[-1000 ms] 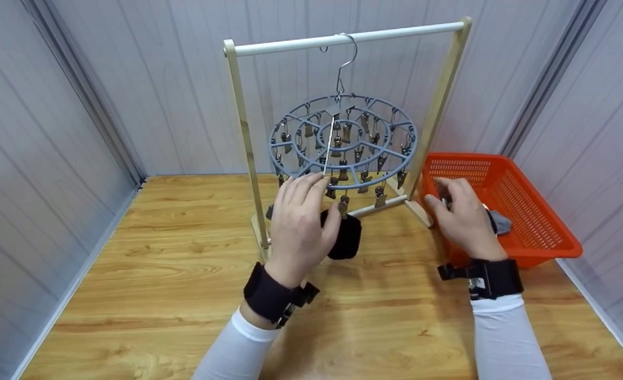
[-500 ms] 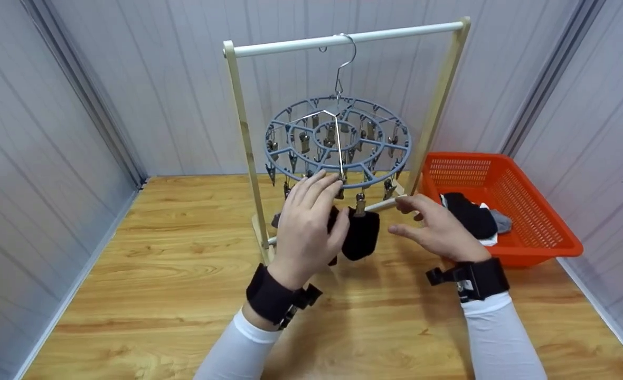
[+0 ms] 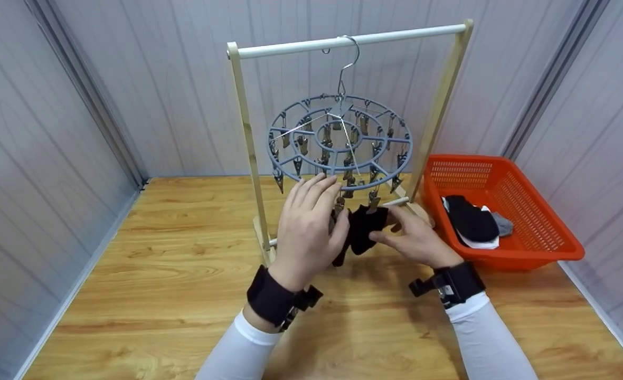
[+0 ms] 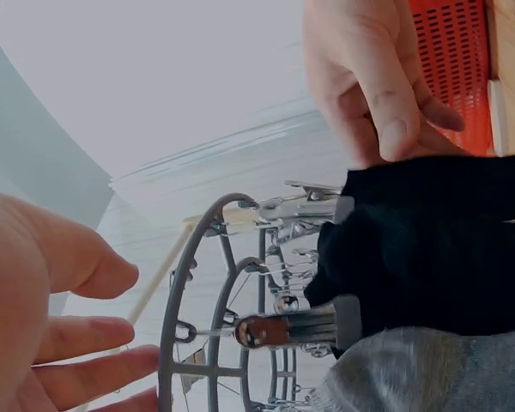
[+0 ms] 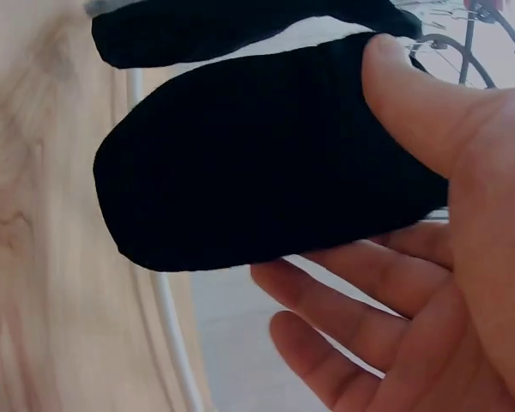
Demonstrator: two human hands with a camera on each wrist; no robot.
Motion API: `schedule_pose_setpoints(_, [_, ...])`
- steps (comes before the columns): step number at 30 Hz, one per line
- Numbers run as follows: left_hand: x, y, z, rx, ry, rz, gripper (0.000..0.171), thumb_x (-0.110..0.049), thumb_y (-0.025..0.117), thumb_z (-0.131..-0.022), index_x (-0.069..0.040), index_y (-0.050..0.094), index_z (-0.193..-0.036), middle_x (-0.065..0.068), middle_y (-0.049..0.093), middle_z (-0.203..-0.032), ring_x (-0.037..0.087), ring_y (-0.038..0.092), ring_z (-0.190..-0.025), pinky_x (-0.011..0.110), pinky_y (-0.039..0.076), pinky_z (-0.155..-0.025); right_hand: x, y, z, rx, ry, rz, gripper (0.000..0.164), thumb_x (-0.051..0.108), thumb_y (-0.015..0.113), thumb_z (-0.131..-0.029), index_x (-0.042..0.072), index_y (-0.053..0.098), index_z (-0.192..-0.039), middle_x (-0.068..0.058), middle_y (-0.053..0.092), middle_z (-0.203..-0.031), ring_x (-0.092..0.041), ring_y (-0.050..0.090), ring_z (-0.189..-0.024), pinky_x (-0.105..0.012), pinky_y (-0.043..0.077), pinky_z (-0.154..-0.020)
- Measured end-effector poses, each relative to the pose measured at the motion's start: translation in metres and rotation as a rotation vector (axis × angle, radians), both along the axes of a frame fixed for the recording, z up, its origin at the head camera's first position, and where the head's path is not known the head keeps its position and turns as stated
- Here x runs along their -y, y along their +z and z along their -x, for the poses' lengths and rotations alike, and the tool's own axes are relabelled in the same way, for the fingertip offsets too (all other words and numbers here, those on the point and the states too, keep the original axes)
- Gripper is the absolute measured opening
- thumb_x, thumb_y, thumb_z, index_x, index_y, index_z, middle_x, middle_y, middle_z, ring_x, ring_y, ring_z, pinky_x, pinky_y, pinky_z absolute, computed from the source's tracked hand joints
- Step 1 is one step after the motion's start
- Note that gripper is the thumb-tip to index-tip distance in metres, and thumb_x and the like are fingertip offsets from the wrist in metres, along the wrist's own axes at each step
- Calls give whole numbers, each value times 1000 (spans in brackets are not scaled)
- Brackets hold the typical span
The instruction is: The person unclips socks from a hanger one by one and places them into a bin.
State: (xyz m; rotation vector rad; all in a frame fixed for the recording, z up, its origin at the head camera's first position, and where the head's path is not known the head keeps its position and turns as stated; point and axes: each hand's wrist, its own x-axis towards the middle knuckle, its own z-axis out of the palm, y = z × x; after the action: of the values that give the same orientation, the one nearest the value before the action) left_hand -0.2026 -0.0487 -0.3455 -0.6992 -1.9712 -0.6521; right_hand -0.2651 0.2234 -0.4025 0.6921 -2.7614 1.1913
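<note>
A round blue-grey clip hanger [image 3: 319, 181] hangs from the rack, with metal clips round its rings. Two black socks [image 4: 412, 266] and a grey sock [image 4: 403, 378] hang from it. My left hand [image 3: 309, 227] is raised beside the near rim, fingers extended; in the left wrist view its fingers hold nothing. My right hand [image 3: 419, 235] is at the nearer black sock [image 5: 257, 163], just below its clip [image 3: 373, 203]. Its thumb [image 5: 403, 77] overlaps the sock's front near the top, while the loosely extended fingers lie behind and below it.
The wooden rack [image 3: 443, 105] with a white top bar [image 3: 396, 37] stands on the wood table [image 3: 185, 264]. At the right, an orange basket [image 3: 544, 216] holds a black sock [image 3: 472, 219] with white and grey cloth. Panelled walls [image 3: 185, 105] stand behind and beside.
My right hand has moved left from the basket to the hanging black sock. The clip hanger has turned, swinging the socks along. My left hand has shifted slightly right.
</note>
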Motion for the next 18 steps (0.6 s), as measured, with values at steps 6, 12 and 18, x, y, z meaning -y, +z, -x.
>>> schedule_pose_setpoints(6, [-2,-1,3,0,13,19,41,-11,81,-95,2,74,-134,18,74,-138,38,65,-137,57,42,-126,2,-1,1,24,-8,39,55,35,84,-102,7,70,-147,-14,75,-138,-31,72,-118,-53,59,-101])
schedule_pose_setpoints(12, [-2,1,2,-11,2,1,40,-11,78,-98,2,73,-136,19,73,-139,39,64,-138,58,43,-125,3,-1,1,15,4,48,23,28,82,-104,7,85,-113,-6,83,-103,-20,75,-91,-38,59,-83])
schedule_pose_setpoints(18, [-7,2,-2,-100,-74,-61,30,-8,74,-99,3,77,-128,18,75,-131,36,68,-129,52,49,-120,2,-4,0,31,15,28,23,28,80,-106,8,85,-114,-4,83,-102,-16,73,-89,-32,58,-80])
